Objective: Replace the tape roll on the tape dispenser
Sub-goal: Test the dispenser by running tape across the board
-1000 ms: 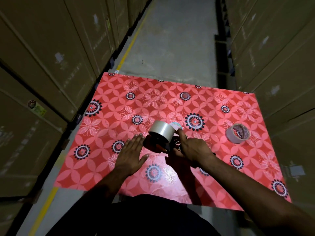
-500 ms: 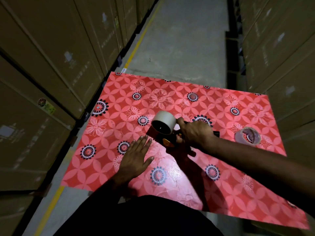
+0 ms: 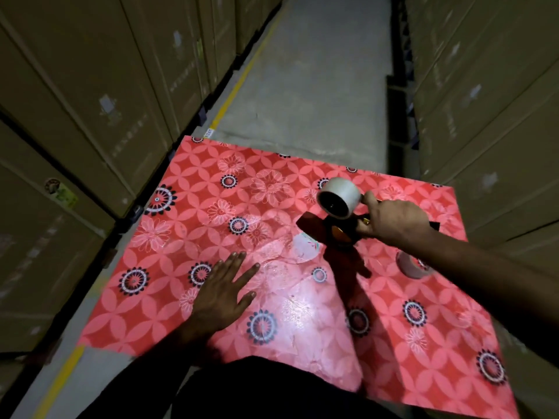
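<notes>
My right hand (image 3: 391, 220) grips a red tape dispenser (image 3: 320, 229) and holds it lifted above the red flowered table (image 3: 187, 225), at its right side. A full pale tape roll (image 3: 340, 196) sits on the dispenser, its dark core facing me. My left hand (image 3: 225, 290) lies flat on the table with fingers spread, holding nothing. A second, nearly used-up tape roll (image 3: 413, 266) lies on the table under my right forearm, partly hidden by it. A small round pale piece (image 3: 305, 247) lies on the table below the dispenser.
Tall stacks of cardboard boxes (image 3: 90, 101) wall the aisle on the left and on the right (image 3: 490, 86). A concrete floor (image 3: 314, 86) with a yellow line runs beyond the table's far edge.
My right hand has raised the dispenser with the roll off the table and carried it to the right and farther away. My left hand has stayed flat on the table.
</notes>
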The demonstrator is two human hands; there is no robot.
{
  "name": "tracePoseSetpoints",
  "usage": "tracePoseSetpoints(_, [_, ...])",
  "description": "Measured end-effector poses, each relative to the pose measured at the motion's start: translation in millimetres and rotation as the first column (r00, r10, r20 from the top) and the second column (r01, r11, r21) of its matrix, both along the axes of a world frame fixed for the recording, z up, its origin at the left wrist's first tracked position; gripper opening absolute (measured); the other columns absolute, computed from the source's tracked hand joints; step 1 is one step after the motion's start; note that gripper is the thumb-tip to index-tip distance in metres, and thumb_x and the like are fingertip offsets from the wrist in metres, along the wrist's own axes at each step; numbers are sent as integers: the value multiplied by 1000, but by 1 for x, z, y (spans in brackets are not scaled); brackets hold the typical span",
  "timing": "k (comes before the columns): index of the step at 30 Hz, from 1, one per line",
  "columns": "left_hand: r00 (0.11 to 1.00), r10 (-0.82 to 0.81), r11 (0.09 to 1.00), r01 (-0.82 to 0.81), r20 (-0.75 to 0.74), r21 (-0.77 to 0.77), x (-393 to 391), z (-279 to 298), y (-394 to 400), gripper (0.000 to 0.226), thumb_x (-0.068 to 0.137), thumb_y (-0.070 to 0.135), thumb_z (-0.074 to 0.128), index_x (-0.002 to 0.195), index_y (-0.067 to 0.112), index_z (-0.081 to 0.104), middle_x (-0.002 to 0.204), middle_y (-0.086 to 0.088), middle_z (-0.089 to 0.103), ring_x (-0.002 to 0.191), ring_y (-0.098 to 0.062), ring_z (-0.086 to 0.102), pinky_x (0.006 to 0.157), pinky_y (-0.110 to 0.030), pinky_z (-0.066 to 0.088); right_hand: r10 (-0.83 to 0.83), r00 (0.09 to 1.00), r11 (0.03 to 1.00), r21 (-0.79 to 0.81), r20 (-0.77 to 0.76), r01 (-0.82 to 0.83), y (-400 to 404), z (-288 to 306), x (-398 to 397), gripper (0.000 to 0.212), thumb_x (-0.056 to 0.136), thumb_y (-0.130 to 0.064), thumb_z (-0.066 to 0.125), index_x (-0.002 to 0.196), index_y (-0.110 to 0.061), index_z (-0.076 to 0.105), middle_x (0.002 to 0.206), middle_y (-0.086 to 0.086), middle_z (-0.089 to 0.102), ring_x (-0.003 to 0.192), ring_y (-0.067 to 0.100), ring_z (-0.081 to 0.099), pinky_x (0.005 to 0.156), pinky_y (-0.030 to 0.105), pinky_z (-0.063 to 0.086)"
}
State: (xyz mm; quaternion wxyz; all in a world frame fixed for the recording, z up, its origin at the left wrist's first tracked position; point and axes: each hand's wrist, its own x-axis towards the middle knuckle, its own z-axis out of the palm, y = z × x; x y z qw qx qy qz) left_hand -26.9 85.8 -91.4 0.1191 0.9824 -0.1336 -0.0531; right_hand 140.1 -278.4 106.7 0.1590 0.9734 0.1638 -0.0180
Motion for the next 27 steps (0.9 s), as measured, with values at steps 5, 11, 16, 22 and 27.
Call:
tracePoseSetpoints(5, [1000,4,998,-3,-27,61,1,3,-1,64,102,65,21,162,44,12,172,-2,10,159,-23,10,126,-42,4,-195,967,926,293,-164,237,-11,-18,-28,66,84,-75,40,118,-18,37,91,17,69,86,39,69,62,41,45])
tracePoseSetpoints(11, [999,6,995,-2,-49,100,-1,5,-2,65,102,66,16,161,44,6,172,-1,5,159,-23,3,126,-41,1,-150,673,47,675,-725,737,10,-57,-81,45,104,-50,40,108,-10,61,73,10,69,58,25,64,53,31,49])
tracePoseSetpoints(16, [998,-2,992,10,-65,128,0,11,-4,66,101,65,15,161,40,3,172,-3,0,159,-24,-2,126,-40,-4,183,364,-286,305,-913,908,42,-98,-110,93,93,-79,18,58,-8,69,50,8,45,37,20,40,41,22,35])
tracePoseSetpoints(22, [997,-5,994,15,-83,110,2,13,-4,66,99,64,15,160,41,0,171,-4,-3,159,-25,0,126,-42,0,274,372,-405,244,-887,881,73,-118,-122,86,82,-81,39,83,2,62,56,15,35,45,24,36,50,30,34])
tracePoseSetpoints(27, [995,-14,996,23,-98,88,3,8,1,68,99,67,13,161,43,-4,171,-1,-10,158,-21,-10,125,-40,-4,142,494,-409,403,-858,819,85,-117,-121,92,95,-69,40,86,20,61,56,20,46,44,26,44,49,35,42])
